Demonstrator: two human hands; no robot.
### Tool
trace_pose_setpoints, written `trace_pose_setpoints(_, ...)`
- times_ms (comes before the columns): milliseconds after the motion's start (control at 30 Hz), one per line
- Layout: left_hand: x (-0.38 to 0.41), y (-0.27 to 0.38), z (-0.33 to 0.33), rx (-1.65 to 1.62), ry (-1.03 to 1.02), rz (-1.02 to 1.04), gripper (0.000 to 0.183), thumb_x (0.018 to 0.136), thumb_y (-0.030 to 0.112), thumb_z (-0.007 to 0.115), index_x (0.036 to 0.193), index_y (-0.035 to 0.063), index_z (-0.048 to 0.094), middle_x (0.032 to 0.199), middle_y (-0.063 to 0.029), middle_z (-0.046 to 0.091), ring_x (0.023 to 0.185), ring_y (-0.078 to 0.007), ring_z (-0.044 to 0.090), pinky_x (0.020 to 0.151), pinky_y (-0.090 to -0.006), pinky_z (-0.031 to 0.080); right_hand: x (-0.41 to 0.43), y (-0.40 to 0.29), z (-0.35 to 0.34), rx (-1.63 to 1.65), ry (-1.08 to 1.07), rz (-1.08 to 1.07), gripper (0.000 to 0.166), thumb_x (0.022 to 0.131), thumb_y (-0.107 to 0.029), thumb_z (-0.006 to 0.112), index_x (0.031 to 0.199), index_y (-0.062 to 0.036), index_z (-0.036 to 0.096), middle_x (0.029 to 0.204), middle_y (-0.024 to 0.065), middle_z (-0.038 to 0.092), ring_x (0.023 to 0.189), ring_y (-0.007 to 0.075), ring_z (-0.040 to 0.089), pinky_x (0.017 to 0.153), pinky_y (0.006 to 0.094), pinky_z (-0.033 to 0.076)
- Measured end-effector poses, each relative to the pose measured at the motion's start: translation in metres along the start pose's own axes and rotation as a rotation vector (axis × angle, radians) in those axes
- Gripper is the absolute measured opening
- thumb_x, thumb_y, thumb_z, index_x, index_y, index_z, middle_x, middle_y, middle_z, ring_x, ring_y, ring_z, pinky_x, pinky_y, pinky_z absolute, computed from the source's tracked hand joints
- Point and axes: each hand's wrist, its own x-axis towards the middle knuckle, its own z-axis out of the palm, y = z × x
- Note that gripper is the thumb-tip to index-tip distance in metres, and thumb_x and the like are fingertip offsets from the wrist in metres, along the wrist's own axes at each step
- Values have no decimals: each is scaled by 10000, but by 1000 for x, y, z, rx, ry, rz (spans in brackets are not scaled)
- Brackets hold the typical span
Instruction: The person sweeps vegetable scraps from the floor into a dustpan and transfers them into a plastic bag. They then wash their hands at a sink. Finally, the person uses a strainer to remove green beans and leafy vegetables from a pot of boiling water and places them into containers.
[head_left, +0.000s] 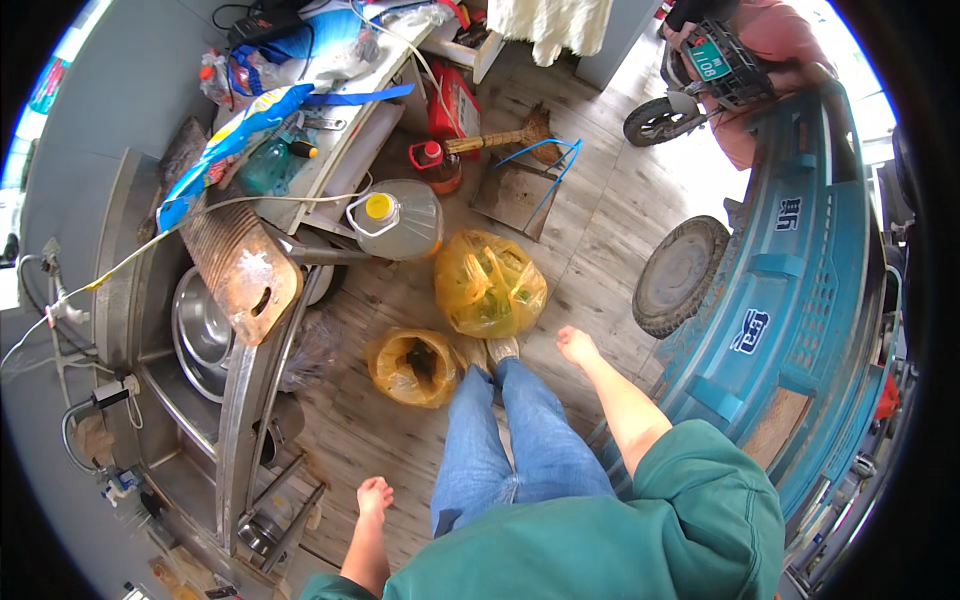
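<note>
My left hand (374, 497) hangs over the floor with its fingers loosely curled, holding nothing, to the right of the steel sink stand. My right hand (576, 346) is held out above the floor, its fingers loosely bent and nothing seen in them. Just left of it, at my feet, stands a full, tied yellow plastic bag (491, 285) with something green inside. An open yellow bag (416, 369), lining a bin or standing alone, sits beside my feet with dark contents. Neither hand touches a bag.
A steel sink (180, 405) with a ribbed washboard (240, 262) stands at left. Ahead are a cluttered table (337, 142), a large capped jug (401, 221), a straw broom (495, 140) and a dustpan (516, 195). A blue cargo vehicle (772, 285) flanks the right; a person (780, 37) is beyond.
</note>
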Motion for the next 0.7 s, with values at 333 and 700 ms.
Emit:
trace_pose_setpoints(333,-59,-31,-19,-206,-125,157,439,862,344,469,1140,5,441,1048,-134,536,870,-239,567,667,-342,477,-61,56,-15,-330,-42,34,256,689,-112,500,925,-65,589,827,124,631,747,226,621,751,322,464)
trace_pose_setpoints(700,-48,-157,-143,-561,-22,401,413,878,377,421,1066,30,542,983,-85,585,801,-139,571,645,-270,464,-81,-112,90,-631,147,-343,234,707,-233,545,872,-102,647,917,144,613,889,269,584,807,350,450)
